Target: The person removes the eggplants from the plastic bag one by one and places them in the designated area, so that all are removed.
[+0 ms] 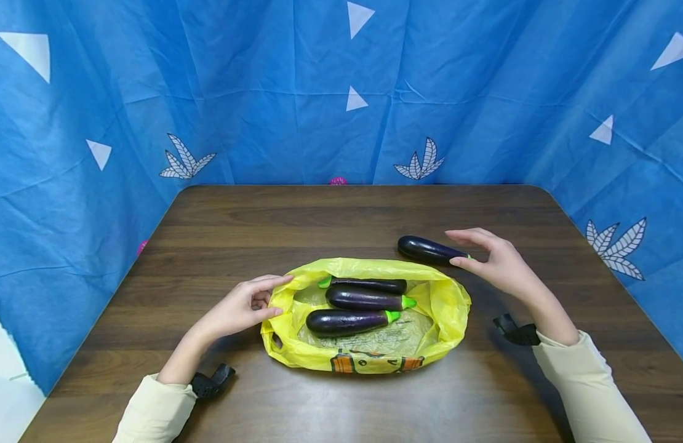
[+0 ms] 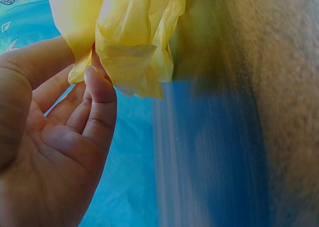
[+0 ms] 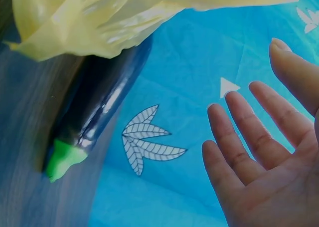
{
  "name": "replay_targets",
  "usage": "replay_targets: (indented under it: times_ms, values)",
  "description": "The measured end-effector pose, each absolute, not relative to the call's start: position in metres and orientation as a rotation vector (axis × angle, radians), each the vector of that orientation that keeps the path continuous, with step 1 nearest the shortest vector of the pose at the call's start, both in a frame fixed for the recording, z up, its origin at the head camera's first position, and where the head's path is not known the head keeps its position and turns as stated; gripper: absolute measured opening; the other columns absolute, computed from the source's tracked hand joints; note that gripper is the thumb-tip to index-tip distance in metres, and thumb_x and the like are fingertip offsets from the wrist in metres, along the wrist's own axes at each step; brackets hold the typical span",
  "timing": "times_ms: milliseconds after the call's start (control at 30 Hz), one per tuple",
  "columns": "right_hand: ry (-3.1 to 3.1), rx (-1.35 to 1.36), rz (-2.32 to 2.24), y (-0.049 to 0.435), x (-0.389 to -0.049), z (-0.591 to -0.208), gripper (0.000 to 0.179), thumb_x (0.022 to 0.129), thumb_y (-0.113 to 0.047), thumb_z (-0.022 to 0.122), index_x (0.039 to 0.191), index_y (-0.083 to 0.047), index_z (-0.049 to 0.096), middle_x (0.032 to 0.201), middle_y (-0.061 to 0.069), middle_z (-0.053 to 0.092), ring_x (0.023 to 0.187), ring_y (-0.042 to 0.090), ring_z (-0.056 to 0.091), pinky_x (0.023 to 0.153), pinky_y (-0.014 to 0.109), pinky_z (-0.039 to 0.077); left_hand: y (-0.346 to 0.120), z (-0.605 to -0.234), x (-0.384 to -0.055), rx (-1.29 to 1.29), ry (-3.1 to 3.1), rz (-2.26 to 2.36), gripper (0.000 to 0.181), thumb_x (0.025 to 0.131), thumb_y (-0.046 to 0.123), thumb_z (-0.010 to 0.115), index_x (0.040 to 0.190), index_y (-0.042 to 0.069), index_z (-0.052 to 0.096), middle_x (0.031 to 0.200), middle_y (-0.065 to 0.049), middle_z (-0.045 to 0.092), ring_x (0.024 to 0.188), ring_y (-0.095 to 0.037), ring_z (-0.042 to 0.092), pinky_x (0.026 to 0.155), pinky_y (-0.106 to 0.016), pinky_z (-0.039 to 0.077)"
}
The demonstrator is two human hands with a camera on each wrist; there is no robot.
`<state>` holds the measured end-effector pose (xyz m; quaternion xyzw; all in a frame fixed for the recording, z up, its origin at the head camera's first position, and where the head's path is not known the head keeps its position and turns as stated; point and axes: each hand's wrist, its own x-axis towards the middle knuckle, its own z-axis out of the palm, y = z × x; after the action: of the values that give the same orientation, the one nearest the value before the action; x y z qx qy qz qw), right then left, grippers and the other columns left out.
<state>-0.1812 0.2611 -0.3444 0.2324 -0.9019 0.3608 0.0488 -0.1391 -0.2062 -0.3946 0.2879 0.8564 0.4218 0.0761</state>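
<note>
A yellow plastic bag (image 1: 455, 317) lies with its mouth spread wide, and three dark purple eggplants (image 1: 347, 322) with green stem ends rest inside. At its left rim my left hand (image 1: 246, 307) pinches the edge; in the left wrist view the yellow plastic (image 2: 127, 62) runs between thumb and fingers. Another eggplant (image 1: 427, 250) lies on the table behind the bag's right part. My right hand (image 1: 496, 261) hovers by its stem end, thumb and fingers apart. The right wrist view shows this hand (image 3: 264, 157) holding nothing, with a gap between it and the eggplant (image 3: 99, 97).
The brown wooden table (image 1: 236, 215) extends around the bag. Behind and beside it hangs a blue curtain (image 1: 291, 123) with white triangles and leaf prints. Black wrist mounts (image 1: 213, 381) sit under both wrists.
</note>
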Motion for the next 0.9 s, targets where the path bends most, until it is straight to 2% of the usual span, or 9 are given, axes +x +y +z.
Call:
replay_targets:
  times_ms: [400, 533, 667, 767, 900]
  values:
    - [-2.7, 0.798, 1.075, 0.249, -0.175, -0.337, 0.047, 0.083, -0.01, 0.072, 0.127, -0.008, 0.058, 0.121, 0.008, 0.055, 0.109, 0.03, 0.052, 0.087, 0.052, 0.042, -0.204, -0.391, -0.142, 0.86, 2.555, 1.275, 0.06, 0.082, 0.005, 0.071, 0.137, 0.003, 0.047, 0.124, -0.013, 0.051, 0.062, -0.01, 0.05, 0.057, -0.025, 0.046]
    - [-2.68, 0.84, 1.04, 0.243, -0.171, -0.334, 0.047, 0.083, -0.013, 0.073, 0.127, -0.012, 0.059, 0.119, 0.004, 0.056, 0.105, 0.022, 0.053, 0.085, 0.036, 0.046, -0.204, -0.39, -0.141, 0.852, 2.552, 1.277, 0.06, 0.083, 0.003, 0.071, 0.137, 0.003, 0.047, 0.124, -0.013, 0.051, 0.062, -0.01, 0.05, 0.057, -0.025, 0.045]
    - [-2.635, 0.907, 1.019, 0.237, -0.167, -0.332, 0.048, 0.08, -0.009, 0.075, 0.126, -0.011, 0.06, 0.118, 0.004, 0.057, 0.102, 0.02, 0.053, 0.08, 0.018, 0.043, -0.204, -0.391, -0.141, 0.851, 2.553, 1.276, 0.06, 0.083, 0.002, 0.07, 0.137, 0.003, 0.047, 0.124, -0.013, 0.051, 0.062, -0.01, 0.049, 0.057, -0.024, 0.045]
    - [-2.611, 0.944, 1.02, 0.231, -0.165, -0.331, 0.048, 0.079, -0.007, 0.075, 0.125, -0.01, 0.06, 0.117, 0.005, 0.057, 0.102, 0.021, 0.053, 0.081, 0.014, 0.041, -0.204, -0.391, -0.14, 0.852, 2.555, 1.275, 0.059, 0.083, 0.002, 0.071, 0.137, 0.003, 0.047, 0.123, -0.013, 0.051, 0.061, -0.01, 0.049, 0.056, -0.024, 0.045]
    - [-2.598, 0.985, 1.014, 0.224, -0.162, -0.332, 0.05, 0.077, -0.005, 0.076, 0.124, -0.011, 0.061, 0.117, 0.004, 0.058, 0.105, 0.02, 0.054, 0.085, 0.019, 0.042, -0.204, -0.392, -0.139, 0.856, 2.55, 1.28, 0.059, 0.082, 0.002, 0.071, 0.137, 0.002, 0.047, 0.124, -0.013, 0.051, 0.062, -0.01, 0.05, 0.057, -0.025, 0.046]
